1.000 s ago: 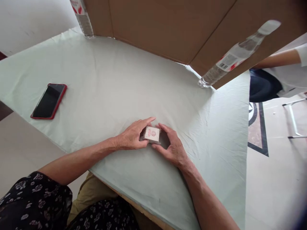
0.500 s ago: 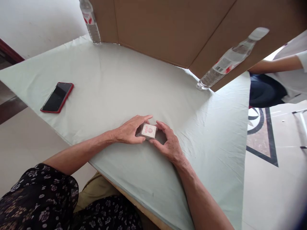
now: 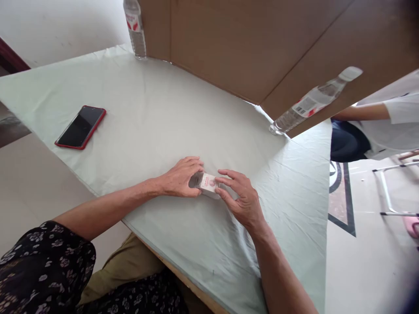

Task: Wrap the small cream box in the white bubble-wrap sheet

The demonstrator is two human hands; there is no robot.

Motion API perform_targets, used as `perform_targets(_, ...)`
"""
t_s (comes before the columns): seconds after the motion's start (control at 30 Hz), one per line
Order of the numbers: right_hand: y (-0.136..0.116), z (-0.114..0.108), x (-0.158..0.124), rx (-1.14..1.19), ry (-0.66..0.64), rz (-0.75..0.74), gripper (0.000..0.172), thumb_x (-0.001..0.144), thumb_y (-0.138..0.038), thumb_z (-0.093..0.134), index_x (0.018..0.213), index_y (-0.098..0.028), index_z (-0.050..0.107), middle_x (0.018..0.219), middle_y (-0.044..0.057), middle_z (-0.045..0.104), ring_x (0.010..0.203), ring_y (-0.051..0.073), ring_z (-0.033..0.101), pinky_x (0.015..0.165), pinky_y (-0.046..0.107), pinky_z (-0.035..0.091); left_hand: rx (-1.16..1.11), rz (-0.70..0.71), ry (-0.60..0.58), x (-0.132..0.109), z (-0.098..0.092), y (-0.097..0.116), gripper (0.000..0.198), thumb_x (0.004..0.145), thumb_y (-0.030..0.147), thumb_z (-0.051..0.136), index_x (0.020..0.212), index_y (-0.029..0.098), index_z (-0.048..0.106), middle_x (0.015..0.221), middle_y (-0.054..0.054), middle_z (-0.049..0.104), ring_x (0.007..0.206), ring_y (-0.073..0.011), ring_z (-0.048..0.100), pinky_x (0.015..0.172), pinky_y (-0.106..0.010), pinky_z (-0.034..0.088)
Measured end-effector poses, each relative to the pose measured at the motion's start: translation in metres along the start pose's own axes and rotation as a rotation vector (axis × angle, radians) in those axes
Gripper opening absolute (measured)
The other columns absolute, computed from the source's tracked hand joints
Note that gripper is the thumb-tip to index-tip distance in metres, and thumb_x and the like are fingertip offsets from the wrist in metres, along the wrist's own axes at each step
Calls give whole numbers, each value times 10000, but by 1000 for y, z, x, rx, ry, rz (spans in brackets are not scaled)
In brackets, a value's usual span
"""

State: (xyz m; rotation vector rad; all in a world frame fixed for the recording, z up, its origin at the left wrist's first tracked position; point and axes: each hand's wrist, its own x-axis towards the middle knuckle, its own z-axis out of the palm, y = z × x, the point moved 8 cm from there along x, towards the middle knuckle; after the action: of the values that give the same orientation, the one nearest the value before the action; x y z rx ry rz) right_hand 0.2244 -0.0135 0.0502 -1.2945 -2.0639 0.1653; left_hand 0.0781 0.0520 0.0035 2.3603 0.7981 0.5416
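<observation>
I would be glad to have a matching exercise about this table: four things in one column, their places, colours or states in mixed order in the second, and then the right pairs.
Things
1. phone
2. box
3. cardboard
4. cloth

Descriptions
A. brown, standing up
B. pale green, spread out and wrinkled
C. dark screen, red edge, lying flat
D. between the left hand and the right hand

Right pairs: 1-C, 2-D, 3-A, 4-B
</observation>
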Motion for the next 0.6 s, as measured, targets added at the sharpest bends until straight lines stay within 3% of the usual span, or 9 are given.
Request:
perform_targets(0.13,-23,-2,16,-237,-97,-147,133,936,-200,630,1033,-244,710,1168,78,742,1072,254,674,873,413,487,1,23,30,1,1,0,478,673,336,757,1097,186,594,1343,-163,606,1407,-375,437,1155,-533,355)
perform_targets(0.27,-41,4,23,-348,-64,-270,131,930,-118,598,938,-218,682,1081,60,774,1025,235,686,881,396,458,-10,32,47,1,0,2,449,666,323,741,1063,193,577,1286,-155,621,1347,-362,488,1124,-524,380)
perform_targets(0.43,-26,0,30,-301,86,-108,113,947,-140,542,908,-220,613,1095,76,760,997,214,706,903,391,457,-74,63,34,1,-1,9,477,636,253,687,1086,196,537,1269,-154,615,1269,-352,538,1093,-526,409)
perform_targets(0.6,-5,-9,47,-235,112,6,97,961,-172,505,928,-224,579,1178,101,727,1145,234,670,930,407,458,-157,27,43,0,-2,10,578,691,212,649,1248,170,501,1282,-161,610,1201,-321,578,1044,-496,455)
